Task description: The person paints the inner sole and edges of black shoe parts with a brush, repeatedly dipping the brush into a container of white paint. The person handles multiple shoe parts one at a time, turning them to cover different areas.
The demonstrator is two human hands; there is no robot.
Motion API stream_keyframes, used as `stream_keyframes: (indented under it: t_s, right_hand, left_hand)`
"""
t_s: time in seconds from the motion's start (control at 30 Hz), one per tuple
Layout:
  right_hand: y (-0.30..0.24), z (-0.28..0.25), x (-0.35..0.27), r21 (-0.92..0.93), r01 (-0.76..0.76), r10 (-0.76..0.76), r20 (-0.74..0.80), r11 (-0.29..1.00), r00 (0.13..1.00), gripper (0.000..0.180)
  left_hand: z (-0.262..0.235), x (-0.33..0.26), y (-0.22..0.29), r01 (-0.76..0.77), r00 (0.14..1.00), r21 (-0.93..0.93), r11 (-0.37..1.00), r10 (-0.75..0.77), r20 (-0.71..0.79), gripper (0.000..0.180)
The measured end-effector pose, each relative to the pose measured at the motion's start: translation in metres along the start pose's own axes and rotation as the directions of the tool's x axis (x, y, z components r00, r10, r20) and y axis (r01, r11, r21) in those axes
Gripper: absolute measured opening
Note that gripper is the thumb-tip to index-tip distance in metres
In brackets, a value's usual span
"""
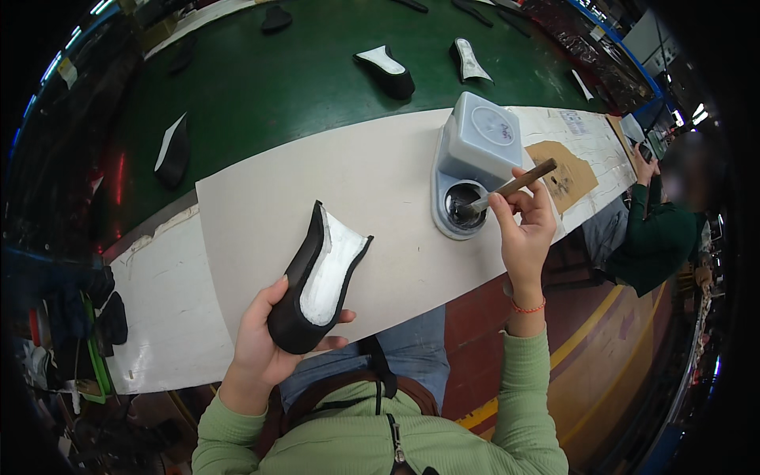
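Note:
My left hand (260,339) grips the rounded heel end of a black wedge shoe sole (326,273), thumb on one side and fingers round the other. The sole's upper face is coated white, and its narrow end tilts up and away from me. In my right hand (529,226) is a brush (522,180) with a brown handle, pinched between thumb and fingers. Its bristle end reaches into the round dark well of a pale blue-grey liquid dispenser (484,134). What liquid the well holds, I cannot tell.
Beyond the pale board (356,162) runs a green conveyor belt (269,87) carrying several black soles, among them a white-topped one (388,73). A piece of brown cardboard (566,174) lies right of the dispenser. Another person in a dark green sleeve (653,245) sits at the right.

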State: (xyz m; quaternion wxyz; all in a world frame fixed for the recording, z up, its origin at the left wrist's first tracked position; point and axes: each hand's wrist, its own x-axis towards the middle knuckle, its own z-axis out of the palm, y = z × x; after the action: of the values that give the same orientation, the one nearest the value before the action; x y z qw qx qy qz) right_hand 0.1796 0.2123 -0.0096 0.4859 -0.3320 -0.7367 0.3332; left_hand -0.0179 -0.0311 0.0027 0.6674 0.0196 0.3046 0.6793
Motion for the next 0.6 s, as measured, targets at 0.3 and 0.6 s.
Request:
stream_keyframes:
  t_s: [0.3, 0.6]
  right_hand:
    - [0.011, -0.003, 0.002, 0.032, -0.123, 0.12, 0.073, 0.992, 0.99, 0.041]
    - [-0.073, 0.012, -0.037, 0.684, -0.46, 0.303, 0.346, 0.566, 0.888, 0.045]
  left_hand:
    - [0.001, 0.009, -0.007, -0.242, 0.949, 0.385, 0.891, 0.299, -0.098, 0.05]
    - [0.031, 0.014, -0.016, -0.27, 0.961, 0.307, 0.913, 0.275, 0.028, 0.06]
